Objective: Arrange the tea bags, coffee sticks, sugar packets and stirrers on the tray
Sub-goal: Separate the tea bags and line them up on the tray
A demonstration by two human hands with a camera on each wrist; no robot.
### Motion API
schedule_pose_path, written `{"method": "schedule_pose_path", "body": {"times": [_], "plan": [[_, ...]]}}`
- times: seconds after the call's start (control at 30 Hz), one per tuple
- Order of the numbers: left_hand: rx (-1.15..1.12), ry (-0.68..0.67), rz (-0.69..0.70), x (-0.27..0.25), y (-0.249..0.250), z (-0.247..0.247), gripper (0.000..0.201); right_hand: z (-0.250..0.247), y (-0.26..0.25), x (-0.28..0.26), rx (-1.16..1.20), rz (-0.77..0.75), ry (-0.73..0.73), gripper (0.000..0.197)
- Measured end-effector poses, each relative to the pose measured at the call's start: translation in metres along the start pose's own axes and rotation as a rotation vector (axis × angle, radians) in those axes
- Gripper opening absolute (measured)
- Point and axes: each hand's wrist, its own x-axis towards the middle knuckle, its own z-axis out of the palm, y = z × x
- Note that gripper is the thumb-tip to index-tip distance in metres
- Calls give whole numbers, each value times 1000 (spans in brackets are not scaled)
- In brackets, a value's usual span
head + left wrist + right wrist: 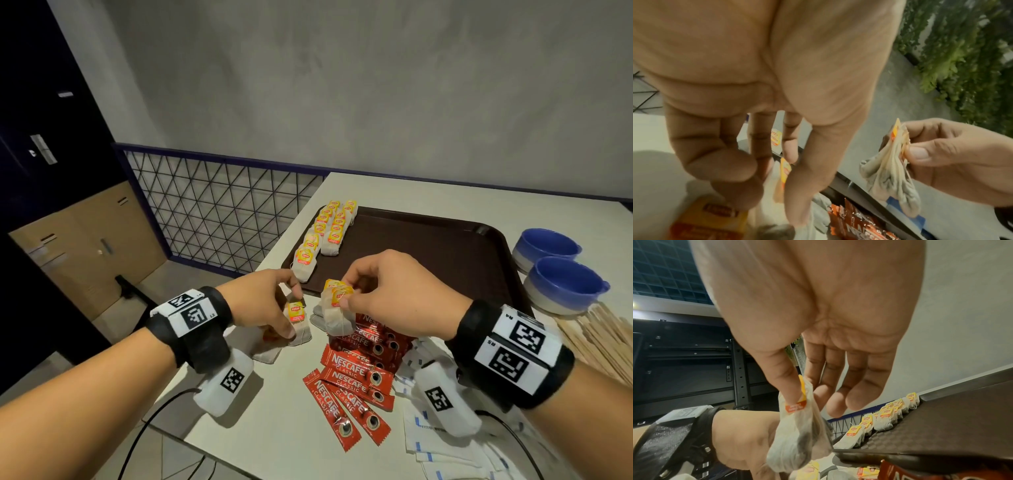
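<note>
A dark brown tray point(428, 253) lies on the white table, with two rows of yellow-tagged tea bags point(325, 233) along its left side. My right hand point(356, 294) pinches a small bunch of tea bags point(337, 311) just in front of the tray; in the right wrist view the bunch of tea bags point(797, 426) hangs from thumb and forefinger. My left hand point(291, 308) pinches a single tea bag point(297, 322) lifted off the table. Red coffee sticks point(356, 383) lie in a loose pile near me. White sugar packets point(431, 438) and wooden stirrers point(596, 339) lie at the right.
Two blue bowls point(555, 267) stand right of the tray. More loose tea bags point(270, 346) lie under my left hand. The table's left edge drops to a floor with a wire-mesh railing point(219, 212). Cables hang off the front edge.
</note>
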Motion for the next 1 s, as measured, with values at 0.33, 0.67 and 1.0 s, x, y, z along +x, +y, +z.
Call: {"method": "schedule_pose_path", "body": {"times": [0.33, 0.67, 1.0], "plan": [[33, 125, 25, 2, -2, 8, 2, 2, -2, -2, -36, 4, -11, 7], [-146, 297, 375, -29, 22, 1, 13, 7, -6, -4, -48, -90, -69, 12], [-364, 240, 439, -37, 32, -8, 24, 4, -4, -5, 35, -103, 15, 19]]}}
